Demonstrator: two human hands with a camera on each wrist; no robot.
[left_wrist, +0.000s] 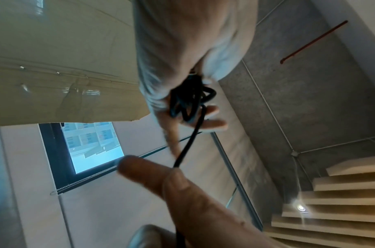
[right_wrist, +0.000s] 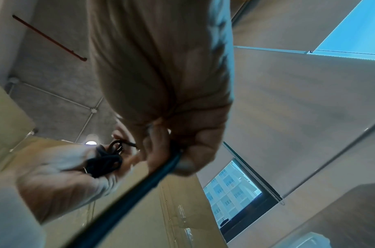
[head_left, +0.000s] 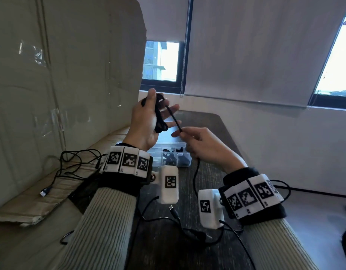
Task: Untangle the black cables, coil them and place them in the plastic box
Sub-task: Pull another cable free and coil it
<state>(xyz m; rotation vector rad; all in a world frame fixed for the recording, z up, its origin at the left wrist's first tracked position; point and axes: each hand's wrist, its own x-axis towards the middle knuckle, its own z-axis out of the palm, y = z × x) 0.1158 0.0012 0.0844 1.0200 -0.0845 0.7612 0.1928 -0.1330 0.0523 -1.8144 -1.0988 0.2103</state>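
**Cable strand stretched between the hands above the box**

A partly wound black cable [head_left: 160, 114] is gripped in the left hand [head_left: 148, 123]. Its free strand runs down-right into the pinching right hand [head_left: 199, 143], then hangs to the table [head_left: 213, 121]. The plastic box [head_left: 169, 156], directly below, already holds dark coils.

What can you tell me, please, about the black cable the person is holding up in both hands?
The black cable is thin, round and looks rubbery. Part of it is wound into a small coil lying against the palm of the left hand, whose thumb presses on it while the fingers stay spread. One strand runs taut from the coil down to the right hand, which pinches it between thumb and fingers. Below that hand, the rest hangs slack toward the dark table. It is raised above the plastic box.
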